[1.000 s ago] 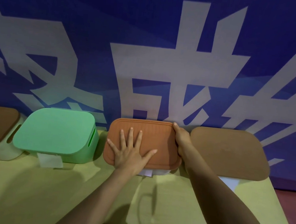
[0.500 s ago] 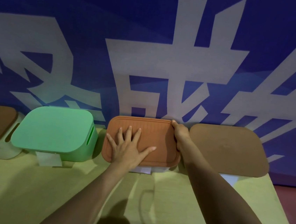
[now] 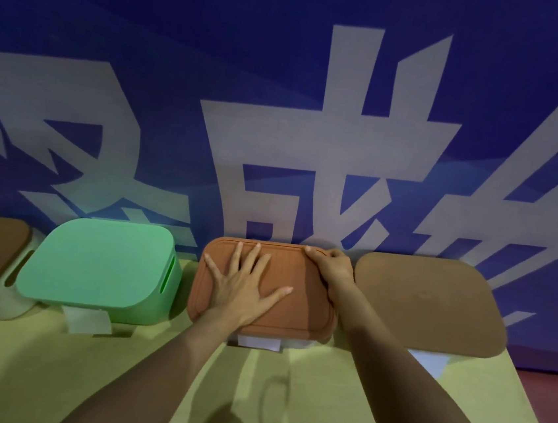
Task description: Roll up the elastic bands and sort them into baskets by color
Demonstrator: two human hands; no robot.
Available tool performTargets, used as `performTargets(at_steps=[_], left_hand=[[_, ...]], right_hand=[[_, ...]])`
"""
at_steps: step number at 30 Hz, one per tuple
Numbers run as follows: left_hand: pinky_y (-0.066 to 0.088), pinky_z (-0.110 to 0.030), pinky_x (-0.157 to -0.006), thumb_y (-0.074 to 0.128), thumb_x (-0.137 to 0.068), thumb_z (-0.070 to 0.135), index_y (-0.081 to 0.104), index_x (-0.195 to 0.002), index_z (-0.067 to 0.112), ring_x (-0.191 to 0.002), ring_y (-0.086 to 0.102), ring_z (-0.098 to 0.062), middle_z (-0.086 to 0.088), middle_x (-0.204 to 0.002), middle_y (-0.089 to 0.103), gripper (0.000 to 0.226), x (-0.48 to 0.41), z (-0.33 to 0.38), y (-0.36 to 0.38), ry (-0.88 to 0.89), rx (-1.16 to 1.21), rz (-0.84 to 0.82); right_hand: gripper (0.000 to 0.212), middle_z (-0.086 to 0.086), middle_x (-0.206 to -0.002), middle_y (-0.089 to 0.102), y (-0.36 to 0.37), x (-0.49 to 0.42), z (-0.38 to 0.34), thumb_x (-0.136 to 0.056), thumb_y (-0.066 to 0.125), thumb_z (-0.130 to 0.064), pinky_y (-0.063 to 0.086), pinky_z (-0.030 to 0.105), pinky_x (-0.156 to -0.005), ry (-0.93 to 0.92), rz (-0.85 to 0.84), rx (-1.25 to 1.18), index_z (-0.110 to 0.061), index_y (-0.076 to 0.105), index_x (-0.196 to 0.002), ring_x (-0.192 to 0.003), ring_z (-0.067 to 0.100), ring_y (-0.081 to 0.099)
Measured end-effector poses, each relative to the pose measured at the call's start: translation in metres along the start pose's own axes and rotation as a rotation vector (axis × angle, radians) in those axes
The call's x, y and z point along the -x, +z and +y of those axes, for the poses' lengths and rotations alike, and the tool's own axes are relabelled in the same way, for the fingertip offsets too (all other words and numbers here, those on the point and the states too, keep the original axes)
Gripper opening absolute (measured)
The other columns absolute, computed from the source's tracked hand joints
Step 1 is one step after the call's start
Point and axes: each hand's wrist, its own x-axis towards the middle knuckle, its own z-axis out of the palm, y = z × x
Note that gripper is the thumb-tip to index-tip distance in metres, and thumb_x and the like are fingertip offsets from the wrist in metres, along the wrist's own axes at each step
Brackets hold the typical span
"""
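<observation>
Brown-lidded basket (image 3: pixel 426 302) stands just right of the orange-lidded basket (image 3: pixel 298 313), green basket (image 3: pixel 99 268) just left. My left hand (image 3: pixel 245 290) lies flat on the orange-lidded basket's top, fingers spread. My right hand (image 3: pixel 330 268) curls its fingers over the far right corner.

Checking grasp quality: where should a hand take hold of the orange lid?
Grip the orange lid at its far right corner, from the right: it lies flat, thin edge exposed there. The right hand curls round that corner; the left hand presses flat on top.
</observation>
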Motion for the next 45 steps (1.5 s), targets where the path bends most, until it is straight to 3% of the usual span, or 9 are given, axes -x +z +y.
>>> performTargets(at_steps=[3,12,15,19,24,35,39,42,45], left_hand=[[-0.011,-0.074,-0.101,0.005,-0.068,0.088,0.005,-0.148,0.042,-0.146,-0.009,-0.023,0.01,-0.159,0.001,0.092,-0.001,0.001,0.003,-0.003,-0.023,-0.009],[-0.015,-0.073,-0.1,0.0,-0.067,0.087,0.0,-0.148,0.043,-0.145,-0.015,-0.024,0.01,-0.159,-0.004,0.093,-0.004,0.001,0.005,-0.009,-0.043,-0.03],[-0.014,-0.072,-0.101,0.001,-0.071,0.085,-0.001,-0.148,0.042,-0.145,-0.015,-0.022,0.012,-0.159,-0.007,0.089,-0.003,-0.001,0.006,-0.007,-0.03,-0.028],[-0.013,-0.07,-0.104,-0.004,-0.078,0.077,-0.001,-0.149,0.04,-0.146,-0.015,-0.021,0.012,-0.159,-0.009,0.08,-0.002,-0.002,0.006,0.007,-0.012,-0.031],[-0.012,-0.06,-0.112,0.005,-0.083,0.074,-0.003,-0.149,0.037,-0.144,-0.018,-0.012,0.014,-0.158,-0.012,0.077,-0.001,-0.022,0.002,0.124,-0.028,-0.05],[-0.015,-0.053,-0.114,0.003,-0.079,0.077,0.002,-0.15,0.038,-0.145,-0.016,-0.009,0.016,-0.158,-0.007,0.081,-0.001,-0.035,0.008,0.182,-0.031,0.02],[-0.009,-0.045,-0.115,0.011,-0.081,0.075,0.026,-0.147,0.034,-0.146,0.002,-0.008,0.014,-0.158,0.014,0.08,0.002,-0.037,0.004,0.189,0.061,0.081],[0.002,-0.036,-0.116,0.027,-0.094,0.058,0.039,-0.143,0.028,-0.144,0.017,-0.01,0.009,-0.153,0.03,0.059,0.01,-0.037,-0.003,0.162,0.128,0.105],[0.025,-0.034,-0.112,0.047,-0.096,0.038,0.053,-0.133,0.024,-0.134,0.037,-0.017,0.005,-0.144,0.045,0.04,0.01,-0.035,-0.017,0.164,0.211,0.042]], right_hand=[[0.044,0.01,-0.095,0.067,0.001,-0.008,0.0,-0.068,0.077,-0.048,0.052,0.045,-0.087,0.017,0.01,-0.039,-0.013,0.059,-0.087,-0.09,0.027,0.061],[0.039,0.007,-0.098,0.065,0.001,-0.002,-0.004,-0.076,0.072,-0.045,0.049,0.039,-0.085,0.017,0.021,-0.016,-0.013,0.06,-0.094,-0.09,0.025,0.059],[0.035,0.01,-0.118,0.062,0.006,0.015,0.005,-0.09,0.057,-0.036,0.046,0.037,-0.087,-0.207,0.128,0.241,-0.012,0.057,-0.116,-0.107,0.028,0.057],[0.046,0.01,-0.152,0.032,0.012,0.04,0.027,-0.099,0.035,-0.02,0.021,0.038,-0.117,-0.638,0.185,0.533,-0.008,0.035,-0.143,-0.143,0.023,0.023],[0.083,0.011,-0.159,0.015,0.014,0.047,0.037,-0.087,-0.008,-0.054,-0.002,0.037,-0.117,-0.718,0.117,0.982,-0.008,0.018,-0.151,-0.148,0.025,0.006],[0.081,0.017,-0.158,0.009,0.022,0.047,0.041,-0.092,-0.002,-0.057,-0.006,0.038,-0.117,-0.717,0.16,1.104,-0.001,0.011,-0.151,-0.148,0.028,0.003],[0.084,0.016,-0.159,0.001,0.019,0.05,0.035,-0.089,-0.008,-0.057,-0.009,0.037,-0.115,-0.676,0.093,1.118,-0.003,0.004,-0.151,-0.148,0.027,-0.003],[0.073,0.014,-0.16,0.004,0.016,0.046,0.029,-0.096,0.011,-0.055,-0.005,0.038,-0.118,-0.629,0.027,1.076,-0.007,0.01,-0.151,-0.148,0.027,0.0],[0.052,0.015,-0.151,0.03,0.006,0.041,0.007,-0.098,0.039,-0.039,0.021,0.041,-0.116,-0.614,-0.071,0.983,-0.011,0.037,-0.141,-0.138,0.031,0.028]])
